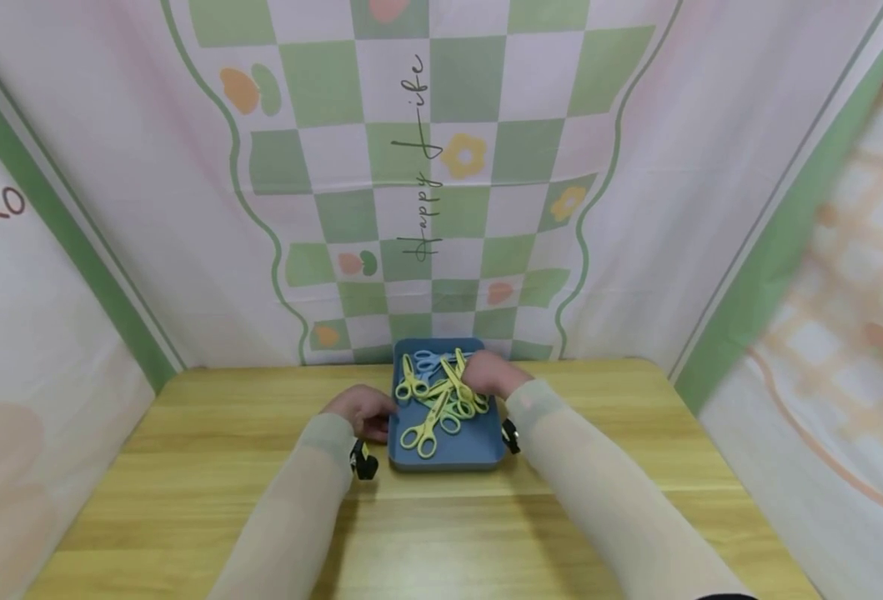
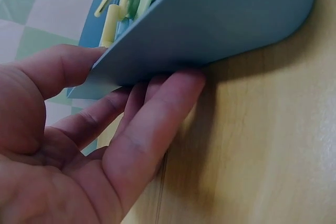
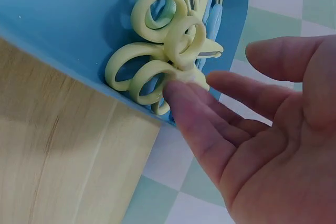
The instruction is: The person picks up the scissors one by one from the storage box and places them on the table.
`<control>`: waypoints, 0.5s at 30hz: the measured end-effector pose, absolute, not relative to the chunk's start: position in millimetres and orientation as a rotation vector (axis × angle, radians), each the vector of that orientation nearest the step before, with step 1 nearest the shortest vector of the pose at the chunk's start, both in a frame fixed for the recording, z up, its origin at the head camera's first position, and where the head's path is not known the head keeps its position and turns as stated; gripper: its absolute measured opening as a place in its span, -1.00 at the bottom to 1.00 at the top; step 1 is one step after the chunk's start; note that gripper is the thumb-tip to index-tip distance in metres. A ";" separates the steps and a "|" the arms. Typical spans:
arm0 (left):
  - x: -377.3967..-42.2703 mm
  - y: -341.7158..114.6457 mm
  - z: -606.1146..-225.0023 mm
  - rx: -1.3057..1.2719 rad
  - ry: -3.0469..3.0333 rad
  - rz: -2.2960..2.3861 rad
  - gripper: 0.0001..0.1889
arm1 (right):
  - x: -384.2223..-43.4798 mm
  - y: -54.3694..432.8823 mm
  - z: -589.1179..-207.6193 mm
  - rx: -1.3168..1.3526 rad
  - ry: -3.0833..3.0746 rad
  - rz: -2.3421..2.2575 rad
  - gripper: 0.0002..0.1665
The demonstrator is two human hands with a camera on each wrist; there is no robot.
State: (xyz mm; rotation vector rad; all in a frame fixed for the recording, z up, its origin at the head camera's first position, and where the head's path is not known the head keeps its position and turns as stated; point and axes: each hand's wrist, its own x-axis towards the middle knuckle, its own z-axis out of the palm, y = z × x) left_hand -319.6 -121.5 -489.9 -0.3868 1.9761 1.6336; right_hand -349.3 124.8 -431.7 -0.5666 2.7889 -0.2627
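While left hand (image 1: 360, 410) pinches blue tray (image 1: 459, 446) by its left rim, right hand (image 1: 492, 375) is loosely spread, touching yellow scissors (image 3: 184, 73) inside | tray: middle of table (image 1: 441, 542)'s far edge | table: pale wood grain | room: green-white checked backdrop (image 1: 467, 79) behind far edge, lettered "Happy Life"; printed cloth (image 1: 28, 317) both sides

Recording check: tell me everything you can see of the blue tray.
The tray is a blue, rectangular container, smooth and plastic-looking, with rounded corners and raised walls. It sits at the far edge of the wooden table, its longer sides running away from the person. Overlapping yellow, green and blue scissors lie inside; part of the near floor is bare. The left hand holds its left side, thumb at the rim. Whether the right hand touches it is unclear.
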 end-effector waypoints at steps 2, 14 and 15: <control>-319.9 -121.7 -490.4 -0.392 1.970 1.632 -0.84 | -350.2 124.1 -432.4 -0.505 2.795 -0.354 -0.72; -320.1 -122.6 -489.7 -0.405 1.932 1.644 -0.79 | -354.3 116.4 -428.9 -0.539 2.682 -0.145 -0.73; -319.8 -122.4 -489.2 -0.399 1.933 1.646 -0.78 | -354.8 116.2 -428.9 -0.547 2.678 -0.138 -0.72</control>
